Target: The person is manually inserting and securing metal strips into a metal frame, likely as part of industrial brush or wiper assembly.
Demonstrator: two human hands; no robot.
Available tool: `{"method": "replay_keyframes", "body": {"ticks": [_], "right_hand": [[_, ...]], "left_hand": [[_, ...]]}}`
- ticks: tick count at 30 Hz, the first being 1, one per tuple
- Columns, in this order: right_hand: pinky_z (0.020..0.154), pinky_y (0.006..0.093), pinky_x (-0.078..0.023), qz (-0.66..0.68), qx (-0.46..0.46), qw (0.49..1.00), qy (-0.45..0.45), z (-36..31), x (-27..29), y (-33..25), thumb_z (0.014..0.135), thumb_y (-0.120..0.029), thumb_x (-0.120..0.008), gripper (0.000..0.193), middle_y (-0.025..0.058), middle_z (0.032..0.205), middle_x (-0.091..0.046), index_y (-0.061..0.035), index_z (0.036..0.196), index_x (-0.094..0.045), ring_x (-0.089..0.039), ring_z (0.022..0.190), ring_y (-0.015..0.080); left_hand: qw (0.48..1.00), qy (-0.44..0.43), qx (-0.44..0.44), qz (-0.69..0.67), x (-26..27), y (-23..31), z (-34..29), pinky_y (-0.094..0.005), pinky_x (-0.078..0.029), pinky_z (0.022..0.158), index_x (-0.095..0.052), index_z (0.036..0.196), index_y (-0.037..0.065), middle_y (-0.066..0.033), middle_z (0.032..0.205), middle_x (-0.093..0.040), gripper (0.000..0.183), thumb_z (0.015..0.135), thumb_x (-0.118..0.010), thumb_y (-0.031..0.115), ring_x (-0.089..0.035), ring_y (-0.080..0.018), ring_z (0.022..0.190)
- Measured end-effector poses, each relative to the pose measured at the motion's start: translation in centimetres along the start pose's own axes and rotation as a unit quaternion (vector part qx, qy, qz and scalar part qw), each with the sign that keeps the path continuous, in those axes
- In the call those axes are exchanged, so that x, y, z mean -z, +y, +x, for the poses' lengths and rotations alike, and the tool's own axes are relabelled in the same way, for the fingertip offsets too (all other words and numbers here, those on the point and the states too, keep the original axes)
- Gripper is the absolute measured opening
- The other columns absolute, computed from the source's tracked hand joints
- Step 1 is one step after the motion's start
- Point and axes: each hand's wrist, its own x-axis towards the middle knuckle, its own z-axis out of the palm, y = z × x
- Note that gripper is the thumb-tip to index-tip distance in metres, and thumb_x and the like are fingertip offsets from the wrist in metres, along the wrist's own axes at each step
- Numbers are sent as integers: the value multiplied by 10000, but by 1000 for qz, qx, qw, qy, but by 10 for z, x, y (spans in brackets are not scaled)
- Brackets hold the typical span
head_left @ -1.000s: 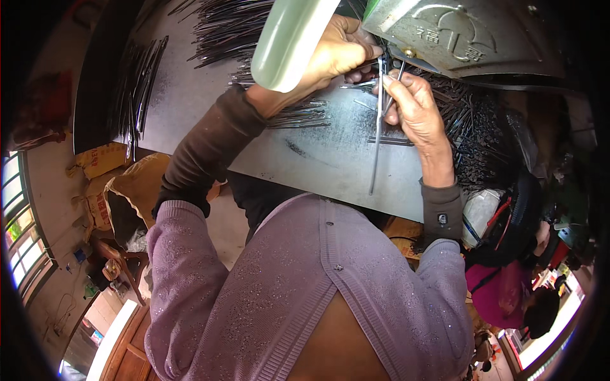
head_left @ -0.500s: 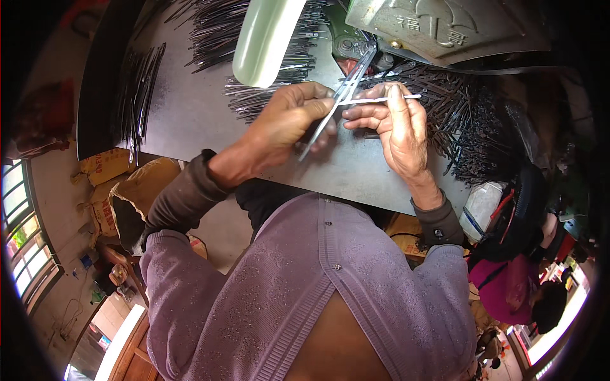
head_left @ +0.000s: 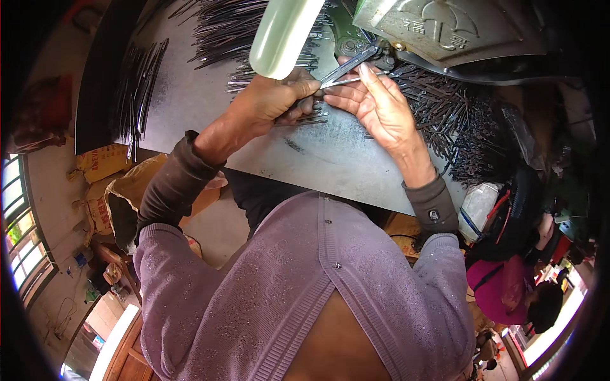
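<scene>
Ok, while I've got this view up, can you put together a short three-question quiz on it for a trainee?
1. True or false: the left hand grips thin strips.
2. Where is the tangled dark pile? A) on the person's lap B) to the right of the right hand C) in the left hand
3. Fill the gap: the work table is ____ in colour.

Key: 1 true; 2 B; 3 grey.

Strip bundle (head_left: 135,95) at left on table (head_left: 330,162), strip heap (head_left: 457,117) at right, held strips (head_left: 349,66) between; machine cover (head_left: 445,32) behind, apparently overhanging
</scene>
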Motion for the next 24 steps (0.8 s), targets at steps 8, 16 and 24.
{"method": "replay_keyframes", "body": {"ticks": [8, 16, 24], "right_hand": [[818, 429, -504, 32, 44, 999, 6, -11, -1, -2, 944, -211, -394, 290, 170, 954, -607, 5, 1103, -504, -616, 847, 274], [893, 428, -465, 80, 160, 980, 87, -8, 40, -39, 935, -230, -408, 342, 185, 1060, -575, 59, 1097, -492, -557, 995, 311], [860, 432, -491, 0, 207, 972, 113, 2, 26, -31, 943, -198, -369, 318, 225, 1019, -570, 76, 1048, -493, -581, 941, 315]], "left_hand": [[924, 72, -205, 314, 7, 11, -2, -183, -319, 382, -587, 822, 12, 4, 566, -526, 155, 867, -559, 158, -444, -36, 425], [942, 6, -112, -315, -29, 8, 23, -433, -475, 911, -464, 971, -63, -249, 1076, -510, 166, 890, -480, 81, -548, -363, 1001], [916, 113, -146, -355, -35, 12, 36, -491, -468, 895, -421, 989, -95, -329, 1050, -491, 194, 918, -415, 85, -520, -436, 1016]]}}
